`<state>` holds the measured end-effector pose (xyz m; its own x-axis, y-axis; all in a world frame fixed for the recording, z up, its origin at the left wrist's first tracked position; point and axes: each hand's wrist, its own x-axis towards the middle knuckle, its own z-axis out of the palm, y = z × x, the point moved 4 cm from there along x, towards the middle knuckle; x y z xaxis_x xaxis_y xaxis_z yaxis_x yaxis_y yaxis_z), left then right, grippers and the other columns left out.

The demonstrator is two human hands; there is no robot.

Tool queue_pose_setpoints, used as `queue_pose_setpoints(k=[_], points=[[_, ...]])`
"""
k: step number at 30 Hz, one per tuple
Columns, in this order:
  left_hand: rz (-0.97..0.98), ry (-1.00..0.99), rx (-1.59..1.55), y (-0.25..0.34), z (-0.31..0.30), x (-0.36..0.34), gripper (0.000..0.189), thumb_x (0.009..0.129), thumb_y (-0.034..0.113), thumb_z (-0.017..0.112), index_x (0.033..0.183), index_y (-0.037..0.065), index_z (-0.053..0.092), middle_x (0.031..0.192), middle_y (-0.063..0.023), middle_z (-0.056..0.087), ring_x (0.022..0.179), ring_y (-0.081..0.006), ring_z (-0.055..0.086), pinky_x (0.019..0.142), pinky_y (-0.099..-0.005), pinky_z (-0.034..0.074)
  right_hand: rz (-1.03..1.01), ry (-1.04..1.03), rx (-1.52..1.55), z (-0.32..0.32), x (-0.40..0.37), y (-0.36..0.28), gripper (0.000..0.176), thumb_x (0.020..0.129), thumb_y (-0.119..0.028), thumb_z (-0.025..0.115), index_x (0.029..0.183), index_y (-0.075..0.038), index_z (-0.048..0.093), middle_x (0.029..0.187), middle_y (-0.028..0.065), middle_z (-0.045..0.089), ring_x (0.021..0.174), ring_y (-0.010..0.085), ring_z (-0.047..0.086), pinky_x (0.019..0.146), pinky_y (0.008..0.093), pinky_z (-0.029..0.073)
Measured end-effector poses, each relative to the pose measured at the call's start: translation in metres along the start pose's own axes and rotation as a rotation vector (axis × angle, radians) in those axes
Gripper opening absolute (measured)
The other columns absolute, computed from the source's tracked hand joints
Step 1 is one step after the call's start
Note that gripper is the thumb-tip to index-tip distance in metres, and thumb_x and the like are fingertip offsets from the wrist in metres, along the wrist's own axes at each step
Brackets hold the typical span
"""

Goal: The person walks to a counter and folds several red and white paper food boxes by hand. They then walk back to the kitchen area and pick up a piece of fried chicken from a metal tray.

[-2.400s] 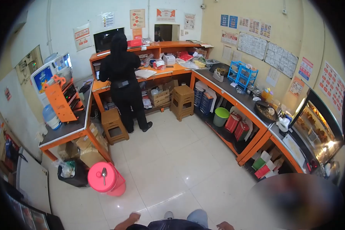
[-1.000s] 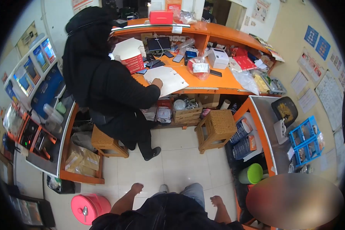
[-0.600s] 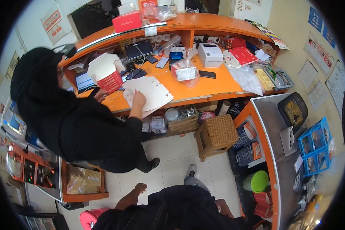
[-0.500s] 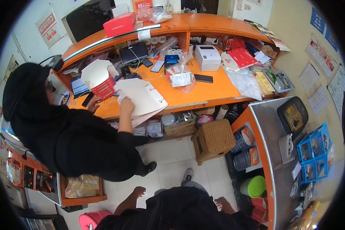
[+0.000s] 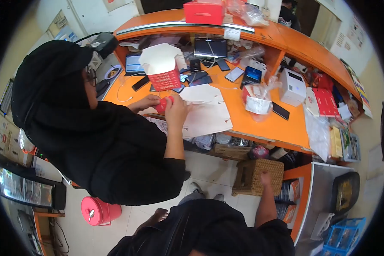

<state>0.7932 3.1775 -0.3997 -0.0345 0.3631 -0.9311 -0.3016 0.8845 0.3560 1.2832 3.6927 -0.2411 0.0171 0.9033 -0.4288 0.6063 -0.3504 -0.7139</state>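
My left hand (image 5: 160, 214) hangs low beside my body over the tiled floor, fingers loosely apart and holding nothing. My right hand (image 5: 265, 178) is stretched forward and overlaps the brown woven-top stool (image 5: 252, 187) in this view; its fingers are foreshortened and hidden, and nothing shows in it. To my left, a person in black (image 5: 111, 149) stands at the orange counter (image 5: 134, 96). That person's hands (image 5: 175, 111) grip a red folded carton piece. An open red-and-white food box (image 5: 166, 79) stands just beyond them, beside flat white carton sheets (image 5: 211, 111).
On the counter are a bagged box (image 5: 258, 104), a black phone (image 5: 280, 112), a white label printer (image 5: 292, 87) and a small monitor (image 5: 210, 48). A pink bucket (image 5: 101, 211) stands on the floor at left. A metal-topped side counter (image 5: 324, 187) is at right.
My view has turned left and moved closer to the counter. My right arm has swung forward toward the stool. The other person has lifted a red carton piece in both hands.
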Motion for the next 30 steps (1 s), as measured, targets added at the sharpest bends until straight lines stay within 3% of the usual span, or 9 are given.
queue_pose_setpoints(k=[4, 7, 14, 17, 22, 24, 25, 27, 30], points=[[0.267, -0.239, 0.193, -0.012, 0.026, -0.017, 0.018, 0.089, 0.022, 0.039, 0.080, 0.014, 0.052, 0.072, -0.0014, 0.050, 0.062, -0.0167, 0.052, 0.061, -0.0354, 0.045, -0.454, -0.474, -0.680, 0.113, -0.026, -0.027, 0.031, 0.085, -0.028, 0.050, 0.092, -0.003, 0.067, 0.089, 0.0158, 0.067, 0.074, 0.0302, 0.064, 0.067, 0.0415, 0.050], [-0.027, -0.642, -0.835, 0.002, 0.032, -0.001, 0.014, 0.087, 0.020, 0.045, 0.082, 0.011, 0.054, 0.076, -0.0035, 0.053, 0.067, -0.0171, 0.053, 0.064, -0.0367, 0.045, -0.551, -0.662, -0.960, 0.151, -0.050, -0.029, 0.038, 0.085, -0.034, 0.050, 0.094, -0.001, 0.067, 0.100, 0.0196, 0.065, 0.090, 0.0375, 0.062, 0.080, 0.0435, 0.049], [0.263, 0.291, 0.015, 0.048, 0.047, -0.050, 0.026, 0.086, 0.024, 0.054, 0.106, 0.008, 0.060, 0.099, -0.0101, 0.063, 0.082, -0.0235, 0.060, 0.072, -0.0411, 0.047, -0.281, -0.691, -1.078, 0.113, -0.050, -0.010, 0.039, 0.084, -0.034, 0.053, 0.105, -0.005, 0.066, 0.101, 0.0192, 0.066, 0.089, 0.0354, 0.064, 0.079, 0.0429, 0.051], [-0.023, 0.300, -0.376, 0.002, 0.047, 0.006, 0.023, 0.087, 0.024, 0.053, 0.104, 0.009, 0.059, 0.100, -0.0092, 0.064, 0.081, -0.0226, 0.060, 0.071, -0.0402, 0.047, -0.148, -0.642, -1.029, 0.083, -0.033, -0.019, 0.038, 0.082, -0.031, 0.056, 0.107, -0.004, 0.065, 0.097, 0.0206, 0.066, 0.083, 0.0354, 0.065, 0.075, 0.0419, 0.052], [0.089, 0.110, 0.060, -0.016, 0.063, 0.032, 0.018, 0.089, 0.019, 0.046, 0.098, 0.010, 0.059, 0.079, -0.0028, 0.056, 0.067, -0.0184, 0.052, 0.059, -0.0366, 0.042, -0.141, -0.647, -0.978, 0.071, -0.017, -0.060, 0.038, 0.081, -0.031, 0.057, 0.103, -0.001, 0.065, 0.089, 0.0215, 0.067, 0.081, 0.0370, 0.065, 0.073, 0.0428, 0.051], [0.105, 0.080, 0.153, -0.018, 0.061, 0.028, 0.018, 0.089, 0.018, 0.045, 0.096, 0.011, 0.059, 0.075, -0.0015, 0.055, 0.064, -0.0176, 0.050, 0.056, -0.0358, 0.041, -0.861, -0.586, -1.282, 0.090, -0.002, -0.056, 0.038, 0.082, -0.034, 0.057, 0.098, -0.002, 0.066, 0.086, 0.0213, 0.067, 0.084, 0.0368, 0.065, 0.074, 0.0432, 0.051], [0.067, 0.123, 0.075, -0.014, 0.059, 0.022, 0.018, 0.090, 0.019, 0.045, 0.099, 0.011, 0.059, 0.080, -0.0022, 0.057, 0.067, -0.0182, 0.052, 0.058, -0.0365, 0.042, -0.871, -0.597, -1.276, 0.095, -0.006, -0.065, 0.038, 0.082, -0.034, 0.057, 0.098, -0.002, 0.066, 0.086, 0.0213, 0.067, 0.084, 0.0368, 0.065, 0.074, 0.0432, 0.051], [-0.007, 0.207, -0.079, 0.006, 0.053, -0.004, 0.020, 0.090, 0.020, 0.046, 0.103, 0.011, 0.059, 0.089, -0.0037, 0.060, 0.072, -0.0195, 0.055, 0.061, -0.0378, 0.044, -0.244, -0.403, -0.662, 0.077, -0.016, -0.103, 0.038, 0.084, -0.037, 0.056, 0.095, -0.002, 0.067, 0.086, 0.0216, 0.066, 0.088, 0.0364, 0.064, 0.076, 0.0429, 0.050], [-0.090, 0.328, -0.299, 0.068, 0.055, -0.045, 0.024, 0.091, 0.022, 0.047, 0.110, 0.012, 0.058, 0.102, -0.0059, 0.065, 0.079, -0.0214, 0.060, 0.066, -0.0397, 0.047, -0.400, -0.557, -0.683, 0.078, -0.021, -0.147, 0.038, 0.084, -0.037, 0.058, 0.089, -0.001, 0.066, 0.083, 0.0209, 0.065, 0.085, 0.0341, 0.063, 0.076, 0.0415, 0.048]])
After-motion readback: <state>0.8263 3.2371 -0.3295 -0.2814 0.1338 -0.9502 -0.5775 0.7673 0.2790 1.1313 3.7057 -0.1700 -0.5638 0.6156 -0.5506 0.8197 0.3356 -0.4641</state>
